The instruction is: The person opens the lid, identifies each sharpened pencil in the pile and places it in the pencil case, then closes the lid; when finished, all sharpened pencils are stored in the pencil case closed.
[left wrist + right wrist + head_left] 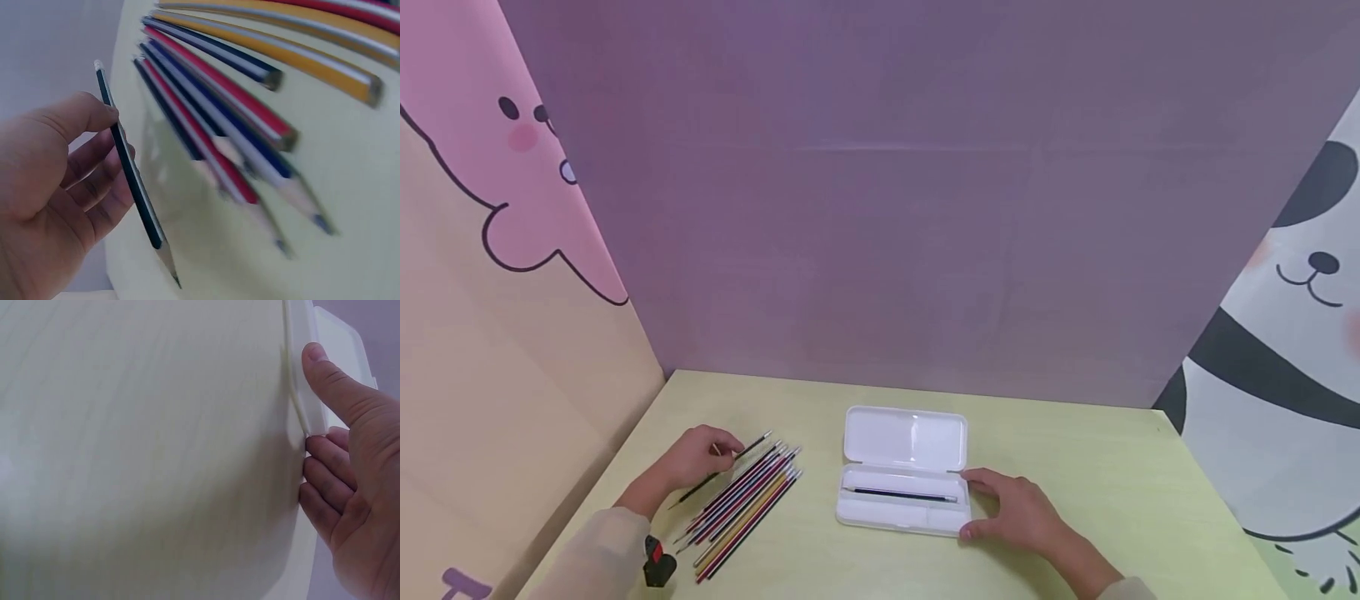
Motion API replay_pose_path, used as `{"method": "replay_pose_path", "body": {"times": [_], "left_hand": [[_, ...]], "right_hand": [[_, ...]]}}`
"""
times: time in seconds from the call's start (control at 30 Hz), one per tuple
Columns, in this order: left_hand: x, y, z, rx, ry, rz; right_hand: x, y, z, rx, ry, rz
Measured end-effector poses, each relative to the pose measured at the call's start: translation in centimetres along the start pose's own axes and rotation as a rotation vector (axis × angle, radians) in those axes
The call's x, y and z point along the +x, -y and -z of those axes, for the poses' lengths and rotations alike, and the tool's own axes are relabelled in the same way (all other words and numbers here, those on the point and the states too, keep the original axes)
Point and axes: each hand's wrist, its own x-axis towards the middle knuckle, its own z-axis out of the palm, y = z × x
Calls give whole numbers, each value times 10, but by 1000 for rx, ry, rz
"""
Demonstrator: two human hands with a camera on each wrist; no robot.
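Observation:
My left hand (702, 455) pinches a dark, sharpened pencil (134, 178) between thumb and fingers, its tip slanting down toward the table's near left. Right beside it lies a loose bundle of pencils (752, 500) in black, red, blue and yellow with silver stripes; some have bare flat ends in the left wrist view. A white pencil case (906, 527) stands open in the middle, lid folded back, with one dark pencil (902, 495) lying inside. At the case's right end, my right hand (1018, 515) grips it, thumb at the front corner and fingers at the back.
A small black and red object (658, 563) sits near my left forearm, left of the bundle's near ends. The pale yellow table (1075, 450) meets a purple wall (910, 208) at its back. Cartoon-printed panels (1285, 367) flank both sides.

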Motion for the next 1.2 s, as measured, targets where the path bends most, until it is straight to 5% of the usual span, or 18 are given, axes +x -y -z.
{"method": "replay_pose_path", "body": {"times": [0.2,0.43,0.87,1.2], "left_hand": [[18,-19,3,7,11,-69],[47,-66,-9,-49,78,-97],[103,-143,-62,-112,171,-184],[116,-166,-106,-160,252,-212]], "right_hand": [[2,2,8,-46,29,17],[4,5,15,-42,59,-7],[4,2,11,-23,55,-9],[6,5,7,-38,42,1]]}}
